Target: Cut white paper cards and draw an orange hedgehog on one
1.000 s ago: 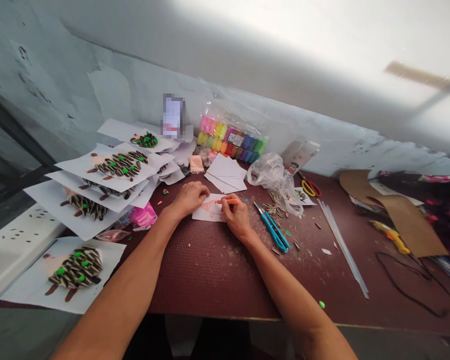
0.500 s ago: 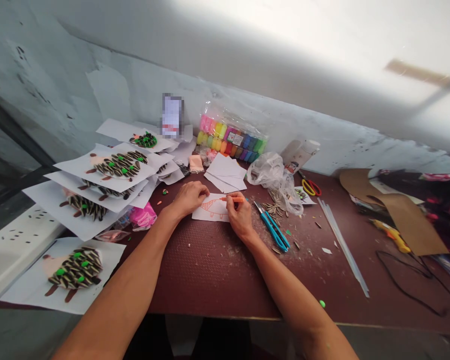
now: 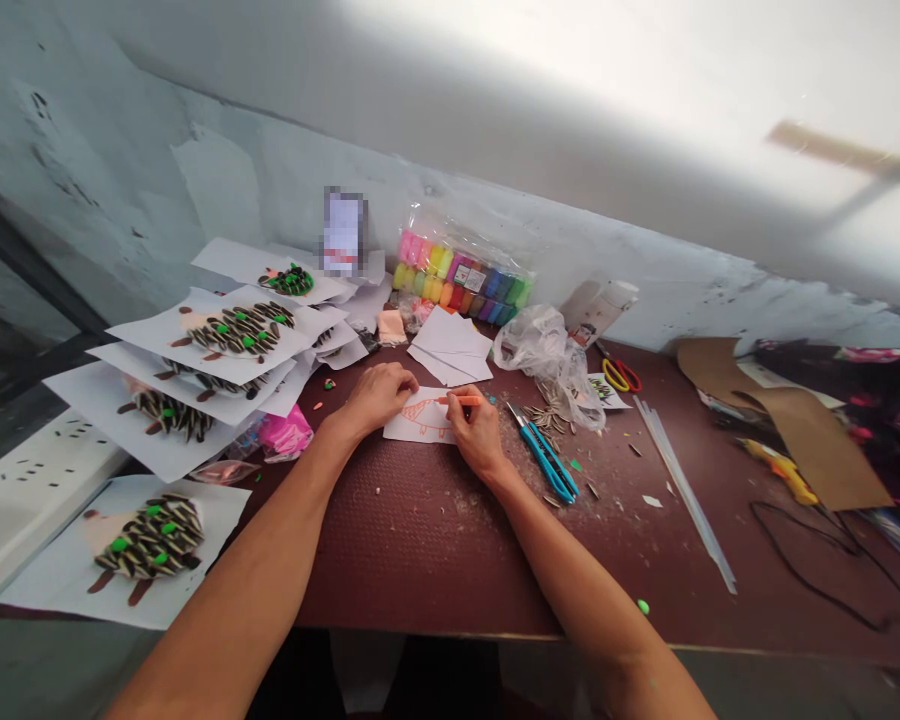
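Between both hands lies the small white card (image 3: 412, 428) with its orange drawing, flat on the dark red table (image 3: 420, 540).
I have the right hand (image 3: 476, 430) nearly closed, its fingertips pinching an orange pen (image 3: 463, 400) over the card's right part; the left hand (image 3: 379, 395) touches the card's upper left with bent fingers, and I cannot tell how far it is open. Just right of the right hand I see a blue-handled tool (image 3: 547, 462) by scattered striped seeds (image 3: 551, 418). Just beyond the hands sit loose white sheets (image 3: 450, 345); left of the left hand, a pink packet (image 3: 285, 434), then stacked seed-covered pictures (image 3: 244, 330). Farther beyond, a multicoloured pack (image 3: 461, 280) leans by the wall.
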A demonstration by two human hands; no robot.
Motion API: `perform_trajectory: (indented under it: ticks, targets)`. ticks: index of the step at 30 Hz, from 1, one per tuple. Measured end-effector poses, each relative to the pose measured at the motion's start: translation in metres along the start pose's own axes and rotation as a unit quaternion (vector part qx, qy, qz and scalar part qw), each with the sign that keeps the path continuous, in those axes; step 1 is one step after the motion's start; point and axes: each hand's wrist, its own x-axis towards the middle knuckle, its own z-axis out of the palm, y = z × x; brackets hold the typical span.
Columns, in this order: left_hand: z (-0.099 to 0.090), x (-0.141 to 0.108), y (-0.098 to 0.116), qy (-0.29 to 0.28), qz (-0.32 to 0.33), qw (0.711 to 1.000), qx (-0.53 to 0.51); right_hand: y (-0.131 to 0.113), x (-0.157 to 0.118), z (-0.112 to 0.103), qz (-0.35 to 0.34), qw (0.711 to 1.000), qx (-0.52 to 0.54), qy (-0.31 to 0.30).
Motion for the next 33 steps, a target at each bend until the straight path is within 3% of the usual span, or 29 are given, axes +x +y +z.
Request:
perform_trajectory:
  ticks: [33]
  targets:
    - [0.001,0.0007,-0.0015,-0.002,-0.001,1.0,-0.006,0.0006,0.0005,0.0002,-0.003,1.0,-0.029,0.001]
